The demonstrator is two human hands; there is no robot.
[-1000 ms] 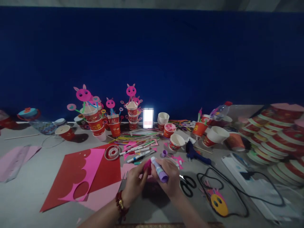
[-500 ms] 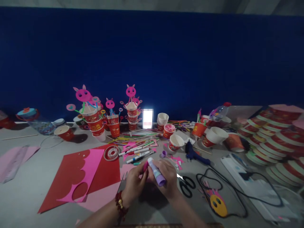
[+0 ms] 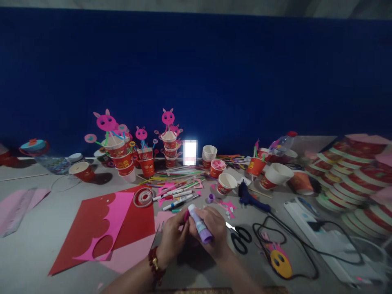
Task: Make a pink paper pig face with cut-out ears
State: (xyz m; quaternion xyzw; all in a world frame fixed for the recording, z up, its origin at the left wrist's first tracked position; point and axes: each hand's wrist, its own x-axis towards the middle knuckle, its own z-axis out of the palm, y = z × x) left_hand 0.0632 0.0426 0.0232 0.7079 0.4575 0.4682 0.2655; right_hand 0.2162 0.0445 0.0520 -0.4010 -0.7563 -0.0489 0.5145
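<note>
My right hand [image 3: 212, 228] is wrapped round a purple-and-white glue stick [image 3: 200, 225], its white end tilted up towards my left hand. Between the fingertips of my left hand [image 3: 174, 234] is a small dark pink paper piece [image 3: 186, 215], mostly hidden by the fingers. The glue stick's tip is close beside that piece; whether they touch I cannot tell. Beyond my hands stands a loose purple cap [image 3: 211, 198]. Black-handled scissors [image 3: 240, 240] lie just right of my right hand.
Red card [image 3: 73, 232] and cut pink paper [image 3: 119, 216] lie at left, with a tape roll [image 3: 143, 197]. Markers [image 3: 180, 201] lie ahead. At right are a blue glue gun [image 3: 252, 200], its black cord, a white power strip [image 3: 324, 245] and stacked paper cups [image 3: 364, 175].
My right hand and the glue stick have shifted slightly left, towards the pink piece. My left hand stays almost where it was, still pinching the piece.
</note>
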